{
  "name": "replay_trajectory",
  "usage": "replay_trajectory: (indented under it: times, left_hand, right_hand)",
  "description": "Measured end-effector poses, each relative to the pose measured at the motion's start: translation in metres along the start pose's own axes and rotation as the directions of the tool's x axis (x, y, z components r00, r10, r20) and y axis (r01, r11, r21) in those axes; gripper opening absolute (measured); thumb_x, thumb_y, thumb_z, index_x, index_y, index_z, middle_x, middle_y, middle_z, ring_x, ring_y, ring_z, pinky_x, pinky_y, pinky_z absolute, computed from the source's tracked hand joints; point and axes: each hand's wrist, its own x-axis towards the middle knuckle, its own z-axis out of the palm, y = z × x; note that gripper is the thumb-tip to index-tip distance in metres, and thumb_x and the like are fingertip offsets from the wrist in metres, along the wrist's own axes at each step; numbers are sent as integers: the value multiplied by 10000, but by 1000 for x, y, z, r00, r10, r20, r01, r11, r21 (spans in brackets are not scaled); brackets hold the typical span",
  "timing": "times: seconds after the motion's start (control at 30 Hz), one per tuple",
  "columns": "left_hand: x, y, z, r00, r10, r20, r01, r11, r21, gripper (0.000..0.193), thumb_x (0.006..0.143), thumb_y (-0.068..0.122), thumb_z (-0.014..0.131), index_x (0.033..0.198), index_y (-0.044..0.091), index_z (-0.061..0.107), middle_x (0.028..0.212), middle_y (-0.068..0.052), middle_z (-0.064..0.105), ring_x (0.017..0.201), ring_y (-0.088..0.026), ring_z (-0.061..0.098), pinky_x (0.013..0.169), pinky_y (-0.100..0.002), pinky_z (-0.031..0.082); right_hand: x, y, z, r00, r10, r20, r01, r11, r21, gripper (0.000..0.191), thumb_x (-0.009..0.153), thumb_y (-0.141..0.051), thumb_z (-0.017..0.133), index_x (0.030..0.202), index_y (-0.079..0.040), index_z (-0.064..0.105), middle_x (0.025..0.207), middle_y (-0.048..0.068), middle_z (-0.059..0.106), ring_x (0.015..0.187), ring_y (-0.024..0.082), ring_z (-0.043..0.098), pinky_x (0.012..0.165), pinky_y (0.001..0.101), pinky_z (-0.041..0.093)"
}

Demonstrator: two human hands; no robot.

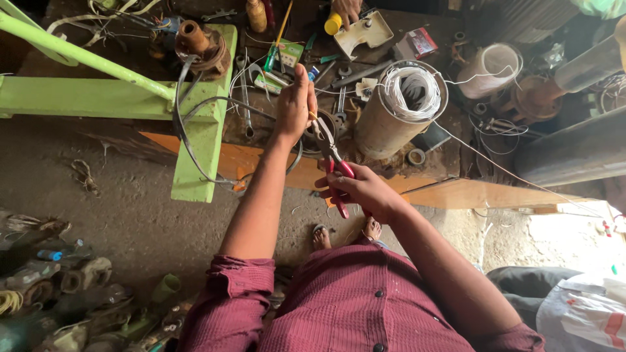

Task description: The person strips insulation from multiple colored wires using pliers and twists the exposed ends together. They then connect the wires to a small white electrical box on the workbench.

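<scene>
My right hand [365, 190] was closed on the red grips of the pliers [331, 156], tips up. My left hand [295, 104] pinched a thin wire [195, 140] above the worktop [450, 163], approx. beside the wound motor cylinder [398, 111].

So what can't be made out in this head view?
- What the left hand pinches: fingers cover it.
- Plier jaw tips: too small to tell what they bite.
- Another person's hand: cut by top edge.
- Cylinder interior: hidden by white wire coil.
</scene>
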Motion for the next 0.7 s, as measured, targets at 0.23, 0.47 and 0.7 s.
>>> replay_trajectory:
  times: [0.23,0.47,0.7]
  left_hand:
    - [-1,4,1,996,-90,8,91,995,-39,791,990,757,316,540,118,437,499,-12,440,439,-130,455,443,-290,373]
    - [4,0,6,998,-37,-45,41,996,82,788,991,744,335,508,133,452,467,-2,470,455,-116,526,487,-274,441]
    - [6,0,11,997,-43,-57,46,998,48,766,1016,697,336,533,118,470,487,-6,478,475,-117,519,508,-277,429]
  right_hand:
    - [2,-2,-3,999,37,-26,-36,999,21,453,1028,-195,541,1447,-26,509,1087,170,671,932,238,710,819,367,587]
    - [-1,-5,-2,999,-1,-37,-1,998,-63,426,993,-158,554,1413,-87,540,1103,131,690,984,208,706,810,364,589]
    - [-1,-9,2,993,20,-113,-31,994,-102,419,1016,-212,551,1417,-89,531,1131,154,702,1025,248,727,813,364,580]
